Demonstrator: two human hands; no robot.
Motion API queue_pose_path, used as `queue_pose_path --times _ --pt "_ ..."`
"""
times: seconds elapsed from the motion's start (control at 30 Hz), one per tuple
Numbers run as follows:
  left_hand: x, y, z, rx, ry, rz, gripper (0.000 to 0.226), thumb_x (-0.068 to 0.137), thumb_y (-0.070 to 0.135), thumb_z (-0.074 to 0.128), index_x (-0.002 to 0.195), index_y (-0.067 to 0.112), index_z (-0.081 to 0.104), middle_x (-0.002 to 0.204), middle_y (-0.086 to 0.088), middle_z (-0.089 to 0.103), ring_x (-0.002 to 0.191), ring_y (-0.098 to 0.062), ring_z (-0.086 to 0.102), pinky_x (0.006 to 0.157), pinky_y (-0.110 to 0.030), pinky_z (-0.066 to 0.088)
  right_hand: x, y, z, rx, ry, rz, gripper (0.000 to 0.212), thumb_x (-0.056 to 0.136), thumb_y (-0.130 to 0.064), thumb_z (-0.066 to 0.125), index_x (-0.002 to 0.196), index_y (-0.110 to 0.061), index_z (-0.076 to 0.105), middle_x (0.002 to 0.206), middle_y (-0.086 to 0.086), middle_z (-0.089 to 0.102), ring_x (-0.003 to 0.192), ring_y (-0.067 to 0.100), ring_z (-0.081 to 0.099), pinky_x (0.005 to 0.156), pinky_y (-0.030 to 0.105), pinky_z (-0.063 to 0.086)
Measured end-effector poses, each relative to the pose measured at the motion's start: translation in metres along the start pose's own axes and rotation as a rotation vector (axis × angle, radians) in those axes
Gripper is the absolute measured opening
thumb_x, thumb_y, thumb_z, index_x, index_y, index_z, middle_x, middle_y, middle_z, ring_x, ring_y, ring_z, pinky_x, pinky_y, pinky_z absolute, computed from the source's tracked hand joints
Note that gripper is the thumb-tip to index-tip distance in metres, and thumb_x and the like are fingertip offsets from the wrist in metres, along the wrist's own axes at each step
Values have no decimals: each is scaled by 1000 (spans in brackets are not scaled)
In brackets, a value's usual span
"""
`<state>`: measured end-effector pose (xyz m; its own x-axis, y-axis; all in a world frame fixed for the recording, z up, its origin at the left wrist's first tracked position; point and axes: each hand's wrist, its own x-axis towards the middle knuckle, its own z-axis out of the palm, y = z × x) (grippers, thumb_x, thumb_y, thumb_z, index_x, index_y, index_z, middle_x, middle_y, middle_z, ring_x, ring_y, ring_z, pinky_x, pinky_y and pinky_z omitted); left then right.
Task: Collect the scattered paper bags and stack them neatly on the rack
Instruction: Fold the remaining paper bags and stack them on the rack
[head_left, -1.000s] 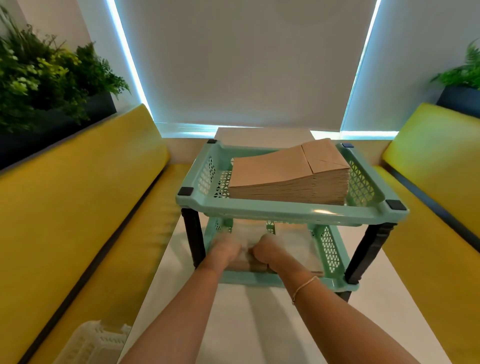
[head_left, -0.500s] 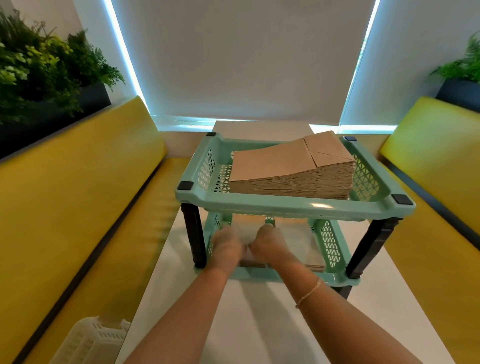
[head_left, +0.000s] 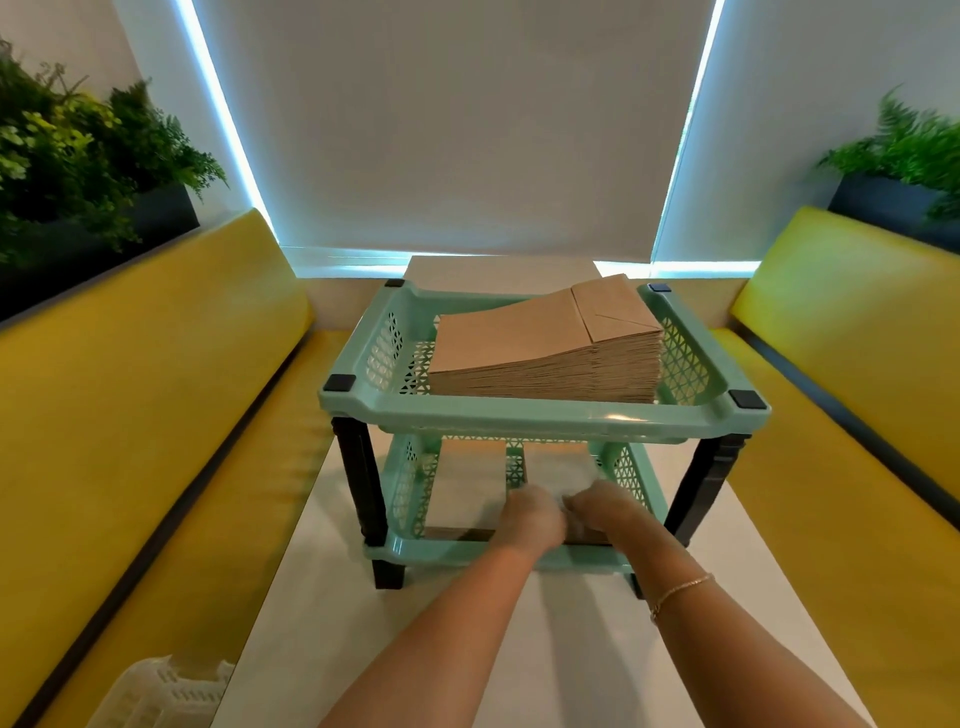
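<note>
Mint two-tier rack (head_left: 545, 415) on table (head_left: 415, 649); top tier holds tall paper bag stack (head_left: 545, 358), light, floppy, slippery, best gripped by edges; both hands (head_left: 532, 517) (head_left: 602, 506) in lower tier, blurred, grip unreadable.

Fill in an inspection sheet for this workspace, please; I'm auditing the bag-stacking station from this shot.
Surface: pale table, rack standing on it.
Job's things: mint two-tier rack; tall stack of paper bags on the upper tier; lower-tier bags blurred.
Clutter: white basket at the lower left, off the table.
Hands: left hand and right hand inside the lower tier, blurred; grip unclear.
Cables: nothing seen.
Surroundings: yellow benches either side, plants, window blinds.
</note>
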<state>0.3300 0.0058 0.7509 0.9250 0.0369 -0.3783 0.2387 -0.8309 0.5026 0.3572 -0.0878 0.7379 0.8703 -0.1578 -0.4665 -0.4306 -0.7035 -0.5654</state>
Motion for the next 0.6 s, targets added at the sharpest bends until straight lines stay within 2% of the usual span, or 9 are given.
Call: queue_pose_path --times 0.1,0.23,0.33,0.4,0.53,0.6 --pt "7 1 -2 52 -71 21 34 91 24 54 116 2 60 123 -15 59 113 -27 56 82 -26 42 1 -2 -1 -18 13 1 35 96 -20 46 122 3 55 129 19 55 120 30 52 101 34 43" --pt "12 5 0 167 -119 42 35 93 26 51 118 2 59 122 -16 60 113 -29 57 89 -30 45 9 2 0 -32 2 24 26 94 -24 51 104 -2 60 125 17 59 116 27 56 100 33 45" --pt "14 8 0 223 -130 74 39 95 31 47 121 3 58 122 -16 60 113 -30 57 91 -31 45 12 3 -2 -11 24 45 36 94 -30 53 114 -1 59 120 14 61 105 23 58 91 30 45" --pt "17 10 1 229 -148 91 41 95 32 42 120 3 58 121 -18 60 112 -34 56 90 -33 45 17 5 -1 6 15 60 39 91 -34 58 113 -2 60 118 14 62 95 20 56 85 29 45" --pt "22 7 4 153 -122 39 37 97 18 38 122 -2 56 126 -20 56 116 -34 53 92 -34 43 20 5 -1 46 -2 82 42 89 -36 59 112 -2 62 117 14 62 103 23 59 91 30 45" --pt "24 2 3 -12 -114 -38 36 97 10 36 126 -5 52 131 -21 53 121 -33 50 95 -33 42 23 7 0 64 -10 75 42 87 -38 61 110 -2 63 116 15 64 106 25 60 91 31 46"
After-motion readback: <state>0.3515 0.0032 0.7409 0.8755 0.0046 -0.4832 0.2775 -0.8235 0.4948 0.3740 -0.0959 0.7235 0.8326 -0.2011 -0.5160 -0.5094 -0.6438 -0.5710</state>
